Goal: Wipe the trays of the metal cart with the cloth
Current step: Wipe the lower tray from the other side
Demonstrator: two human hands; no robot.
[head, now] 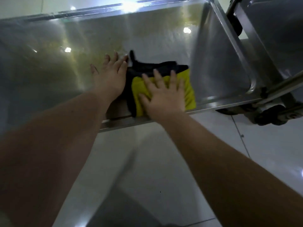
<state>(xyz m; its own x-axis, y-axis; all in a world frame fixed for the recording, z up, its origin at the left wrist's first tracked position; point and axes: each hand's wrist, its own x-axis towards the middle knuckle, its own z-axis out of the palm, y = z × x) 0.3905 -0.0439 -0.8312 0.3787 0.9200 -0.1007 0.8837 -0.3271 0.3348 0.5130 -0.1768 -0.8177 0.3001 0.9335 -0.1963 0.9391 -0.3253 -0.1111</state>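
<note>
A shiny metal cart tray (pixel 68 76) fills the upper half of the head view. A yellow and black cloth (pixel 188 89) lies on the tray near its front right corner. My right hand (pixel 164 94) presses flat on the yellow part, fingers spread and straight. My left hand (pixel 111 74) lies flat on the bare tray just left of the cloth, its fingers straight and its fingertips next to the black edge.
The tray's raised right wall (pixel 218 63) stands just right of the cloth. A cart post (pixel 278 87) and a black caster wheel (pixel 272 115) are at the right. A second metal tray (pixel 278 30) shows at the top right. White tiled floor (pixel 164 161) lies below.
</note>
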